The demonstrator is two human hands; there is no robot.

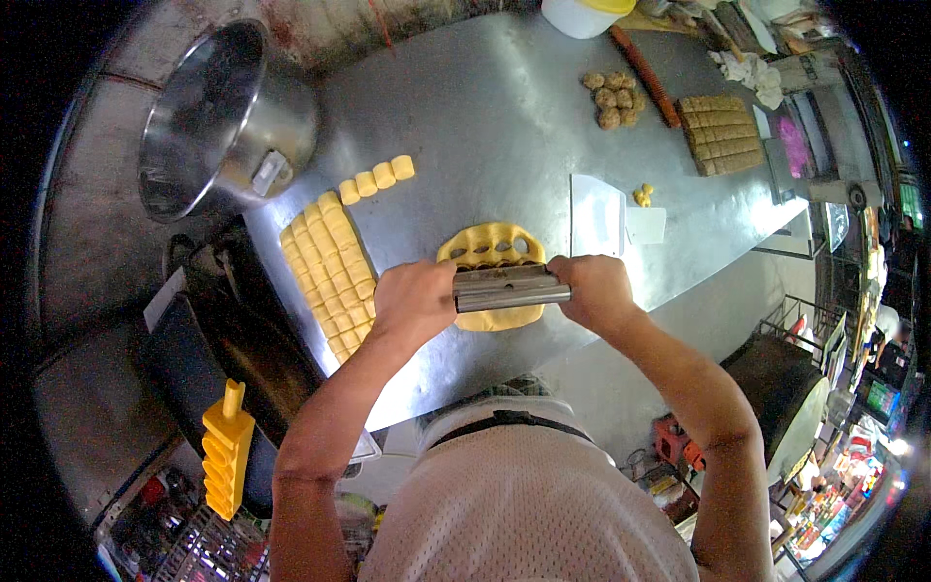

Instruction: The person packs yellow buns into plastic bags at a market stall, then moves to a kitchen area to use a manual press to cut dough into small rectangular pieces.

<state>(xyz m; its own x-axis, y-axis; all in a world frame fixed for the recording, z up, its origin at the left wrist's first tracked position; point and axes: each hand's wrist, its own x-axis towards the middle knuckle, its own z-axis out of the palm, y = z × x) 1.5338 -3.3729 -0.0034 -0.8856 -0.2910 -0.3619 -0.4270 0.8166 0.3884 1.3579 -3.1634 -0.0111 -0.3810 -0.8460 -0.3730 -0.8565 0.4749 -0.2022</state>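
Note:
A flattened piece of yellow dough (pixel 493 318) lies on the steel table before me, with a row of oval holes and dents along its far part. Across its middle rests a short, shiny steel bar-shaped tool (pixel 512 289), hiding some of the dough. My left hand (pixel 415 303) is closed round the tool's left end, and my right hand (pixel 599 296) grips the right end. Beside my left hand sits a block of yellow dough pieces (pixel 328 267) in rows. A short row of similar pieces (pixel 376 178) lies just beyond it.
A large steel bowl (pixel 276 126) stands far left. At right lie a clear scraper (pixel 597 215), a white card (pixel 646 225) and small dough bits (pixel 643 195). Farther back are brown balls (pixel 613 99), a reddish rod (pixel 645 76) and a scored brown slab (pixel 721 134).

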